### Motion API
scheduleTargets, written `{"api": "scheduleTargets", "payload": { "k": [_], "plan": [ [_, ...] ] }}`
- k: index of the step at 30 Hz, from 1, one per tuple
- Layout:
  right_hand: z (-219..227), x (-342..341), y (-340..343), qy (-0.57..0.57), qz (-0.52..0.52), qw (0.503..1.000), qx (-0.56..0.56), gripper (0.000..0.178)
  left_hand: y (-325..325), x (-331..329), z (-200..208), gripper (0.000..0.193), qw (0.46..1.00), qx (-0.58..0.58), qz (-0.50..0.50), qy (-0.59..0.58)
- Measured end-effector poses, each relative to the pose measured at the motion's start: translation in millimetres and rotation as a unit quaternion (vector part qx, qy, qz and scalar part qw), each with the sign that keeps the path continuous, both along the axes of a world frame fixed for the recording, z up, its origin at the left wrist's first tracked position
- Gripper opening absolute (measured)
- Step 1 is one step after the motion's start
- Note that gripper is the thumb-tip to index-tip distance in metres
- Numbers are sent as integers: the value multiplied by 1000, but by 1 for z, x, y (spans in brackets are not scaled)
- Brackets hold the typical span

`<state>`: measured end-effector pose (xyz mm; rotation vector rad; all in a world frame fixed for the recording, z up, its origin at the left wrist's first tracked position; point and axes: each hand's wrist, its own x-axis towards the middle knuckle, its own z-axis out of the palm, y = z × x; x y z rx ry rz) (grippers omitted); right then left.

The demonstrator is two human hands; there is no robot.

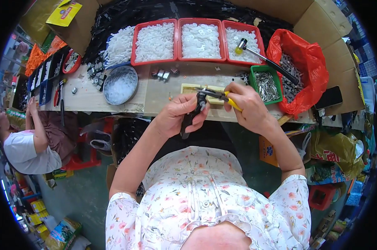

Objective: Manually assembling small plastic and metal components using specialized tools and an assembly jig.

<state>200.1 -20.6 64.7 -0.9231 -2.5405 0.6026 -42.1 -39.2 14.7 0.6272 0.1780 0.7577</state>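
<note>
My left hand is wrapped around a long black plastic part, held upright in front of my chest at the table's near edge. My right hand grips a pair of pliers with dark jaws and yellow handles. The jaws point left and meet the top of the black part, where a small grey piece shows; whether they are clamped on it I cannot tell. Behind the pliers a cream-coloured block lies on the worktable, partly hidden by my hands.
Red trays of small white plastic pieces line the back. A green basket of metal pins, a hammer and a red bag stand right. Leftward are a metal bowl, small metal-and-black parts and a seated person.
</note>
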Motion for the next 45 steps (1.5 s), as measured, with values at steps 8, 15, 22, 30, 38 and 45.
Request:
{"api": "scheduleTargets", "payload": {
  "k": [8, 15, 22, 30, 38, 45],
  "plan": [
    [3, 1, -12, -46, -78, 993, 81, 37, -5, -4, 12, 26, 892, 235, 252, 293],
    [4, -9, -14, -94, -88, 989, 76, 42, -9, 1, 16, 28, 794, 342, 321, 387],
    [7, -25, -12, -100, -95, 984, 111, 49, -5, -12, 16, 26, 759, 364, 370, 393],
    [-33, -15, -21, -10, -106, 983, 147, 22, -16, 2, 0, 20, 715, 395, 385, 430],
    [-37, -35, -18, -56, -12, 992, 111, 35, -48, -33, -16, 21, 685, 394, 399, 465],
    [-50, -28, 5, -70, -51, 994, 72, 39, -127, -165, -114, 46, 497, 325, 357, 721]
  ]
}}
